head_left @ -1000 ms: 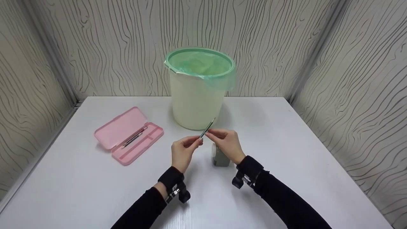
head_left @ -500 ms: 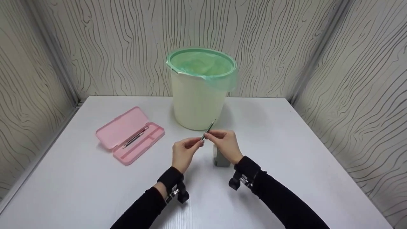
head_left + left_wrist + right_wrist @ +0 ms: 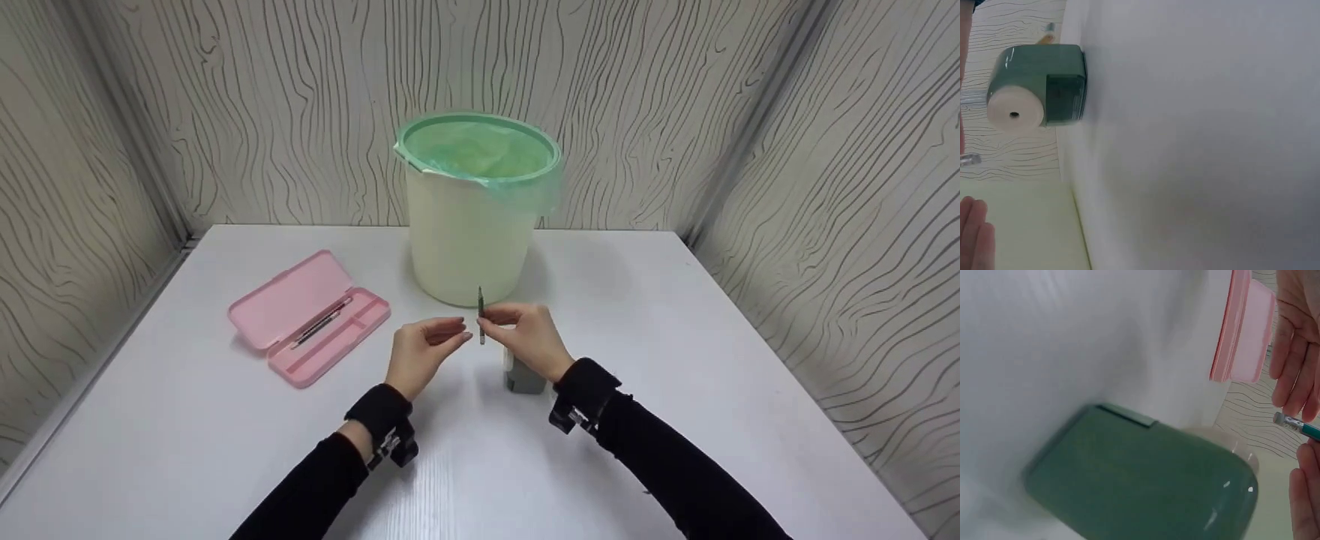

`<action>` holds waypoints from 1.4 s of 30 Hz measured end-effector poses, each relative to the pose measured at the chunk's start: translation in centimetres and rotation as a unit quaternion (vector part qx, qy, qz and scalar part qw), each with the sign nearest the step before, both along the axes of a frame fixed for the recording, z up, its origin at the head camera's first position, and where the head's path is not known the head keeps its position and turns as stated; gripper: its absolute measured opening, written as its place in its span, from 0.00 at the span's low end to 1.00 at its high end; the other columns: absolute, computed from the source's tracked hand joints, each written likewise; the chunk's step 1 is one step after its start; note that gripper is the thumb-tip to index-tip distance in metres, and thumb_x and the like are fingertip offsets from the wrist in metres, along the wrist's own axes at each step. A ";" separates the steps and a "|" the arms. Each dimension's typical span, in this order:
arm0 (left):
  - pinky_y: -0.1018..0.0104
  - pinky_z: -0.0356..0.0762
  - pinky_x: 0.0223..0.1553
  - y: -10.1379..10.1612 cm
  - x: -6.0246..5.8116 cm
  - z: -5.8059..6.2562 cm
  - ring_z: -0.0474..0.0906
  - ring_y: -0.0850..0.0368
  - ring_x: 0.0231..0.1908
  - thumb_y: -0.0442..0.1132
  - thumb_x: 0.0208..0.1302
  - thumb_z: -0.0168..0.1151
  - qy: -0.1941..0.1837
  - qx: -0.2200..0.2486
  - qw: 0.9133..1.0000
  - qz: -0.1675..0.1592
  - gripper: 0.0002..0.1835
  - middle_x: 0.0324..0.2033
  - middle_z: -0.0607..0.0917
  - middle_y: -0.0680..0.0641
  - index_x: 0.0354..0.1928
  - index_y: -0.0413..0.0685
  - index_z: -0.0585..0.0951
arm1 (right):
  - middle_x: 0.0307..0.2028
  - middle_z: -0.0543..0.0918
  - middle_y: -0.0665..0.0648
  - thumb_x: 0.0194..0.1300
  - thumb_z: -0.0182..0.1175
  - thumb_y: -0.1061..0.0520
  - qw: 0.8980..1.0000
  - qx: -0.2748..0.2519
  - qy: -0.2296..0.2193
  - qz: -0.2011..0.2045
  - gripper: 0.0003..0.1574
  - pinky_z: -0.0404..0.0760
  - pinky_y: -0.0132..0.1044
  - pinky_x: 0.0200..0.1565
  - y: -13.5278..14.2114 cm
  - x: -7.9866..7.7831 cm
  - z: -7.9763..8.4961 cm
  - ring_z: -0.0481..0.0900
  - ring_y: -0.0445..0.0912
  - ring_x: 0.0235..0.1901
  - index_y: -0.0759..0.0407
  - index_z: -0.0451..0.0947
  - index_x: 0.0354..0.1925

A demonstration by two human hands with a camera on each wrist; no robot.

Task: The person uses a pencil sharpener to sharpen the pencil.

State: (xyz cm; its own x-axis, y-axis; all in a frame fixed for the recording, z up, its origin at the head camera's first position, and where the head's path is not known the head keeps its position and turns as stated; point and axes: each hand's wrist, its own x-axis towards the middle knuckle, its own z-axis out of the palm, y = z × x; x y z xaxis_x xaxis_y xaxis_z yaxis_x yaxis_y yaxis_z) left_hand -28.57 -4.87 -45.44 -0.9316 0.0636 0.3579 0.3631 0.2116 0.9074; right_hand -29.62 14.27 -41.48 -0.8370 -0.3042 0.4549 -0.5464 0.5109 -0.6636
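Currently | pencil (image 3: 481, 303) pinched in right hand (image 3: 531, 337) | left hand (image 3: 424, 352) just beside

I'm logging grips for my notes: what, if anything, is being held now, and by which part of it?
A pencil: the right hand pinches it near its middle, both ends free. The left hand holds nothing.

Green sharpener (image 3: 1041, 73) stands on the white table (image 3: 1196, 135); pale round face, dark hole at its centre. Left hand (image 3: 976, 236) partly visible, fingertips apart from the pencil (image 3: 970, 160), its silvery end showing. Pale bin (image 3: 1039, 225) and grained wall (image 3: 1016, 163) behind.
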 end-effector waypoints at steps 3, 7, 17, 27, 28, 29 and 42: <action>0.59 0.87 0.49 -0.7 0.0 0.8 0.91 0.46 0.45 0.37 0.62 0.74 0.024 -0.030 0.999 -0.003 0.16 0.44 0.92 0.38 0.50 0.38 0.88 | 0.39 0.93 0.58 0.65 0.68 0.63 0.992 0.087 0.083 0.021 0.08 0.88 0.42 0.45 0.1 -0.1 0.5 0.91 0.50 0.40 0.61 0.90 0.43; 0.55 0.87 0.51 -1.3 0.0 1.6 0.91 0.47 0.46 0.37 0.60 0.75 0.063 -0.086 0.994 0.001 0.16 0.43 0.92 0.40 0.50 0.40 0.89 | 0.37 0.92 0.54 0.63 0.69 0.63 0.961 0.192 0.197 0.034 0.07 0.87 0.39 0.40 0.3 -0.2 0.7 0.90 0.46 0.37 0.57 0.89 0.41; 0.59 0.88 0.47 -1.7 0.2 1.9 0.91 0.53 0.42 0.35 0.59 0.75 0.141 -0.186 0.972 -0.003 0.12 0.40 0.93 0.44 0.46 0.43 0.90 | 0.29 0.86 0.50 0.58 0.72 0.62 0.892 0.333 0.302 0.039 0.05 0.82 0.33 0.29 0.1 -0.4 0.2 0.85 0.43 0.28 0.55 0.85 0.33; 0.62 0.87 0.40 -1.5 0.4 1.3 0.91 0.56 0.38 0.36 0.59 0.75 0.203 -0.256 0.945 0.023 0.08 0.36 0.94 0.49 0.41 0.48 0.92 | 0.29 0.86 0.50 0.56 0.70 0.64 0.879 0.342 0.328 0.057 0.05 0.81 0.33 0.28 -0.3 -0.5 -0.2 0.84 0.43 0.28 0.55 0.84 0.30; 0.62 0.87 0.40 -1.5 0.4 1.3 0.91 0.56 0.37 0.36 0.59 0.75 0.205 -0.259 0.944 0.024 0.08 0.36 0.94 0.50 0.41 0.48 0.92 | 0.28 0.85 0.50 0.55 0.71 0.64 0.878 0.340 0.333 0.058 0.06 0.80 0.32 0.28 -0.4 -0.5 -0.2 0.83 0.43 0.27 0.55 0.83 0.30; 0.62 0.87 0.40 -1.4 0.4 1.3 0.91 0.57 0.37 0.36 0.59 0.75 0.206 -0.261 0.943 0.023 0.08 0.36 0.94 0.50 0.41 0.49 0.92 | 0.28 0.85 0.50 0.55 0.71 0.64 0.877 0.339 0.335 0.062 0.06 0.80 0.32 0.28 -0.4 -0.5 -0.2 0.83 0.43 0.27 0.55 0.83 0.29; 0.63 0.87 0.38 -1.9 0.3 0.5 0.91 0.57 0.35 0.35 0.58 0.75 0.214 -0.243 0.945 0.040 0.06 0.33 0.94 0.49 0.38 0.49 0.93 | 0.31 0.86 0.51 0.58 0.71 0.64 0.912 0.301 0.265 0.083 0.05 0.81 0.34 0.31 -0.8 -0.6 -0.1 0.83 0.44 0.29 0.55 0.87 0.33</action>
State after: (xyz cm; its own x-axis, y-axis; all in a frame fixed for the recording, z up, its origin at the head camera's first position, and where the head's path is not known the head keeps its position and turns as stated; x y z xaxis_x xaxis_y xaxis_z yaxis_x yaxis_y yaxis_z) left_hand -28.24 -6.73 -44.92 -0.7172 0.2523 0.6496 0.6398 0.6078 0.4703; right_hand -30.26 13.50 -41.57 -0.4675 -0.7356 0.4903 -0.8125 0.5761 0.0896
